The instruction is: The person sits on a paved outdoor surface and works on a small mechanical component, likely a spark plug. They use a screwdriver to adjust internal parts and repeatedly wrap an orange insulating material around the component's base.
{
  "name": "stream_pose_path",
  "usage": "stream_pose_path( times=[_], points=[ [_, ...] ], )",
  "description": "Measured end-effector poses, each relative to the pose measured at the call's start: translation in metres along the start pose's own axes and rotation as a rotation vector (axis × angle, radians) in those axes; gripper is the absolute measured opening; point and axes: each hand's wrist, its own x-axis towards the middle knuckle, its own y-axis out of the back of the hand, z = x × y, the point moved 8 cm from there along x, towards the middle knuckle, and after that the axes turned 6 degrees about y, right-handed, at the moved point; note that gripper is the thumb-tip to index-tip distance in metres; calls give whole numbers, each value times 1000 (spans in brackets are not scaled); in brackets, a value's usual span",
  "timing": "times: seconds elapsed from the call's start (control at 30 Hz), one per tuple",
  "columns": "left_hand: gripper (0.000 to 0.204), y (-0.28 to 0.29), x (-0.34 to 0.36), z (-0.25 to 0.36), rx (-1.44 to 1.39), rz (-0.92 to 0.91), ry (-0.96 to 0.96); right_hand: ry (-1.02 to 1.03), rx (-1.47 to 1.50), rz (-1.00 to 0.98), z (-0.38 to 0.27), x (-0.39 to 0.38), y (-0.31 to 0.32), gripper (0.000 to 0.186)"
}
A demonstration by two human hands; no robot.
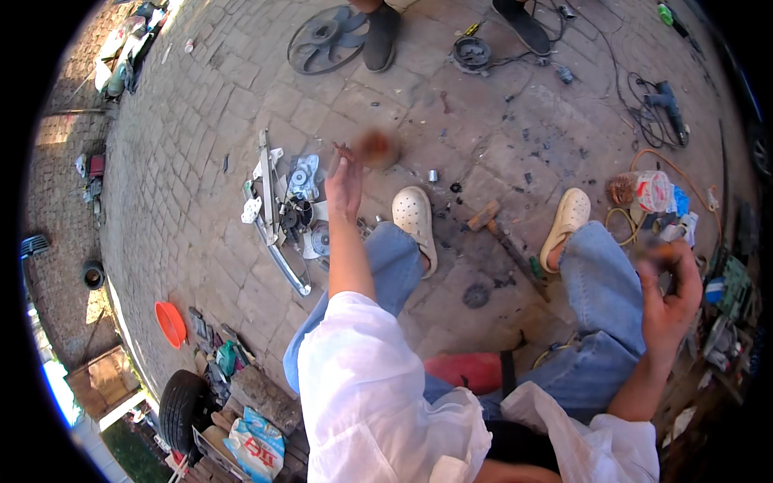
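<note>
My left hand (344,187) is stretched out beyond my knee over the paving, fingers drawn together at a small dark-reddish piece (343,150). Right beside those fingertips is a rounded copper-brown thing (378,149), too blurred to name; whether the hand touches it I cannot tell. At the right, my right hand (675,302) is raised above my knee with thumb and fingers curled into a pinch. A brownish blur (659,253) lies at its fingertips, its kind unclear. On the ground between my shoes is a hammer (507,245) with a wooden handle.
Metal window-regulator-like parts (282,201) lie left of my left hand. A plastic fan (326,39), a person's shoes (382,39) and a corded power tool (667,113) are farther off. A copper-coloured coil (620,189) lies by a clear plastic container (652,191). An orange basin (170,324) stands left.
</note>
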Motion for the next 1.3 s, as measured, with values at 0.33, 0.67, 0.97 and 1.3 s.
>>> stream_pose_path(
  times=[0.33, 0.67, 0.97, 1.3],
  points=[
    [19, -4, 10, 23, 70, -55, -109, -15, -44, 21, 1, -1, 1, 18],
    [43, 8, 18, 18, 369, 239, -84, -2, -108, -27, -4, 3, 0, 17],
    [38, 2, 40, 0, 976, 343, -230, -92, -14, -15, 12, 0, 0, 16],
    [35, -15, 35, -3, 1370, 440, -276, -110, -18, -10, 13, -8, -5, 16]
  ],
)
